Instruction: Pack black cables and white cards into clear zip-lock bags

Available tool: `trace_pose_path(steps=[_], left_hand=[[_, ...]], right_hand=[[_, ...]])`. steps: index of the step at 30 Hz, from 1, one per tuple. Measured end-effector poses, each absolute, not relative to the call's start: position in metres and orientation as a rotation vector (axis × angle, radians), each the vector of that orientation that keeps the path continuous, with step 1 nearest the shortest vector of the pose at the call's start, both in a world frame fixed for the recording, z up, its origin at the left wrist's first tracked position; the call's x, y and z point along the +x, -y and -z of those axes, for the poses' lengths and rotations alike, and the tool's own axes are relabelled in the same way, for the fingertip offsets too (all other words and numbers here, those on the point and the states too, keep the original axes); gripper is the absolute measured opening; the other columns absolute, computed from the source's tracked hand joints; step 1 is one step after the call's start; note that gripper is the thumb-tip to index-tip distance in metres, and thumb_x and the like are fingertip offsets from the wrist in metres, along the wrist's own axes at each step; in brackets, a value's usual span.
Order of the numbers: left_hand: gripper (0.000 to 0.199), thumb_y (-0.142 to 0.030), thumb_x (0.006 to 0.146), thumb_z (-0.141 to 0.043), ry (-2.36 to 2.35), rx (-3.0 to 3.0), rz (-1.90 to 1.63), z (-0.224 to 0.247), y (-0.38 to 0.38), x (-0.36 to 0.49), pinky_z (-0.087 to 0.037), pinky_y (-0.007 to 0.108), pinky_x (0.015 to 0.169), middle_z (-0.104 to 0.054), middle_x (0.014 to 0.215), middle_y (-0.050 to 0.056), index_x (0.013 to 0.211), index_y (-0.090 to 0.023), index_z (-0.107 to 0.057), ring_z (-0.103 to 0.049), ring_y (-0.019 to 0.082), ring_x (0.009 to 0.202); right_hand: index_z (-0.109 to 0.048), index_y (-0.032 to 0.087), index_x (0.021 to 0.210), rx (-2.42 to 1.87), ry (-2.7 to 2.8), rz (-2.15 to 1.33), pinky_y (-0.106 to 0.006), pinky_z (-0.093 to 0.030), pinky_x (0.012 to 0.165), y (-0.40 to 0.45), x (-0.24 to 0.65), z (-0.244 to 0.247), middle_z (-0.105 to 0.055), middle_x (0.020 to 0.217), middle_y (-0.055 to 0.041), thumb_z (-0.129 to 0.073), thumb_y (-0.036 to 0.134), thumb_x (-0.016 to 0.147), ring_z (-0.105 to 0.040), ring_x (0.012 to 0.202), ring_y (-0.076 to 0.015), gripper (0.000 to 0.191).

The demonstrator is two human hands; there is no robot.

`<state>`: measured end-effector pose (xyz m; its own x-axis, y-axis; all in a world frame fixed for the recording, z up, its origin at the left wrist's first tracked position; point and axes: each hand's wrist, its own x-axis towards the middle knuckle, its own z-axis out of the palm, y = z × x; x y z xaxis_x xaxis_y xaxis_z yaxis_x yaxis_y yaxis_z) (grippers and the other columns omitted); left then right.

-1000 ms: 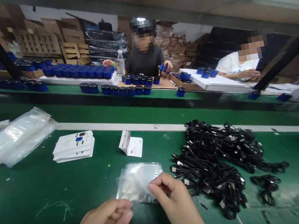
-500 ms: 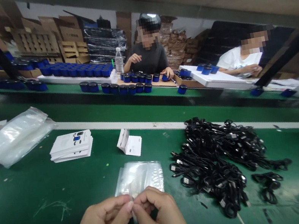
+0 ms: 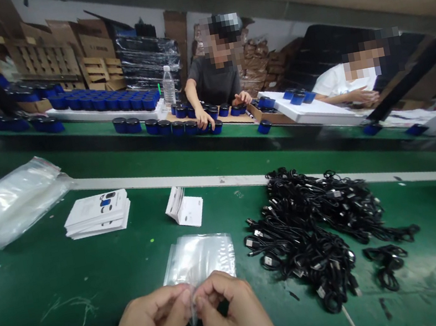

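Left hand [image 3: 155, 321] and right hand [image 3: 230, 308] pinched a clear bag [image 3: 193, 318]; the blue and black print [image 3: 106, 202] on the white cards [image 3: 83, 213] was too small to read

The head view looks forward and down — close above left hand [image 3: 155, 317] and right hand [image 3: 232, 306].
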<state>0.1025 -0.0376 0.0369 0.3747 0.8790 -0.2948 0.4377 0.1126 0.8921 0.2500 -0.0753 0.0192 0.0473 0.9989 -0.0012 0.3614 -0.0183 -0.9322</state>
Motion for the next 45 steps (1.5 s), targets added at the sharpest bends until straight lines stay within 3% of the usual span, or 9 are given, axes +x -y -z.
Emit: trace_pose_path(steps=[7, 10, 13, 23, 28, 32, 36, 40, 45], left_hand=[[0.034, -0.045, 0.084, -0.045, -1.226, 1.683, -0.492, -0.033, 0.039, 0.114, -0.039, 0.02, 0.051, -0.055, 0.056, -0.004, 0.063, -0.022, -0.058, -0.051, 0.013, 0.054], [0.032, -0.044, 0.084, -0.046, -1.187, 1.68, -0.569, -0.032, 0.042, 0.12, -0.038, 0.02, 0.05, -0.053, 0.055, -0.005, 0.06, -0.022, -0.053, -0.049, 0.012, 0.052], [0.031, -0.043, 0.084, -0.046, -1.179, 1.664, -0.548, -0.029, 0.042, 0.12, -0.038, 0.02, 0.049, -0.049, 0.055, -0.005, 0.06, -0.023, -0.049, -0.049, 0.012, 0.051], [0.025, -0.025, 0.078, -0.046, -1.522, 2.311, -0.751, -0.012, 0.035, 0.103, -0.037, 0.017, 0.046, -0.047, 0.046, -0.007, 0.054, -0.023, -0.039, -0.047, 0.009, 0.041], [0.025, -0.026, 0.078, -0.044, -1.679, 2.389, -0.874, -0.014, 0.036, 0.094, -0.034, 0.02, 0.048, -0.043, 0.045, -0.007, 0.053, -0.023, -0.038, -0.043, 0.009, 0.041], [0.027, -0.034, 0.081, -0.04, -1.637, 1.967, -0.792, -0.008, 0.032, 0.092, -0.036, 0.021, 0.049, -0.041, 0.048, -0.007, 0.055, -0.024, -0.037, -0.044, 0.011, 0.044], [0.028, -0.042, 0.079, -0.041, -1.511, 1.614, -0.695, 0.004, 0.025, 0.092, -0.038, 0.022, 0.05, -0.048, 0.049, -0.006, 0.058, -0.024, -0.045, -0.051, 0.014, 0.049], [0.026, -0.042, 0.076, -0.046, -1.481, 1.572, -0.717, 0.011, 0.023, 0.09, -0.038, 0.022, 0.051, -0.048, 0.049, -0.006, 0.058, -0.024, -0.047, -0.051, 0.014, 0.049], [0.026, -0.042, 0.076, -0.047, -1.427, 1.489, -0.756, 0.01, 0.025, 0.088, -0.039, 0.022, 0.049, -0.046, 0.047, -0.007, 0.057, -0.024, -0.045, -0.049, 0.013, 0.047]], right_hand=[[-0.058, 0.02, 0.095, -1.622, 1.43, -0.684, -0.025, -0.046, 0.066, 0.088, 0.238, -0.009, -0.068, 0.082, -0.0032, -0.063, 0.03, 0.079, -0.065, 0.074, -0.0203, 0.02], [-0.057, 0.021, 0.083, -1.623, 1.519, -0.589, -0.023, -0.042, 0.058, 0.087, 0.239, -0.007, -0.065, 0.072, -0.0013, -0.052, 0.031, 0.088, -0.063, 0.063, -0.0176, 0.013], [-0.052, 0.021, 0.069, -1.626, 1.682, -0.385, -0.024, -0.036, 0.052, 0.082, 0.243, -0.006, -0.061, 0.062, -0.0013, -0.033, 0.024, 0.096, -0.058, 0.054, -0.0151, 0.033], [-0.048, 0.02, 0.055, -1.604, 1.808, 0.322, -0.031, -0.023, 0.054, 0.07, 0.231, 0.008, -0.051, 0.048, -0.0008, -0.034, 0.013, 0.092, -0.048, 0.046, -0.0149, 0.04], [-0.052, 0.018, 0.053, -1.711, 1.898, 0.206, -0.031, -0.025, 0.052, 0.07, 0.24, -0.005, -0.055, 0.048, -0.0021, -0.042, 0.01, 0.083, -0.053, 0.043, -0.016, 0.033], [-0.062, 0.017, 0.084, -1.718, 1.842, -0.606, -0.025, -0.037, 0.056, 0.049, 0.26, -0.035, -0.066, 0.071, -0.0019, -0.058, 0.024, 0.083, -0.062, 0.063, -0.0176, 0.007], [-0.053, 0.014, 0.113, -1.671, 1.437, -0.976, -0.028, -0.046, 0.068, -0.013, 0.271, -0.045, -0.063, 0.09, -0.0052, -0.056, 0.045, 0.085, -0.061, 0.078, -0.0183, 0.042], [-0.047, 0.01, 0.12, -1.699, 1.35, -1.079, -0.026, -0.047, 0.053, -0.068, 0.265, -0.03, -0.06, 0.091, -0.0071, -0.067, 0.051, 0.076, -0.061, 0.065, -0.0167, 0.063], [-0.052, 0.012, 0.113, -1.704, 1.245, -1.316, -0.024, -0.049, 0.05, -0.077, 0.263, -0.023, -0.061, 0.08, -0.0007, -0.062, 0.033, 0.087, -0.059, 0.057, -0.0109, 0.035]])
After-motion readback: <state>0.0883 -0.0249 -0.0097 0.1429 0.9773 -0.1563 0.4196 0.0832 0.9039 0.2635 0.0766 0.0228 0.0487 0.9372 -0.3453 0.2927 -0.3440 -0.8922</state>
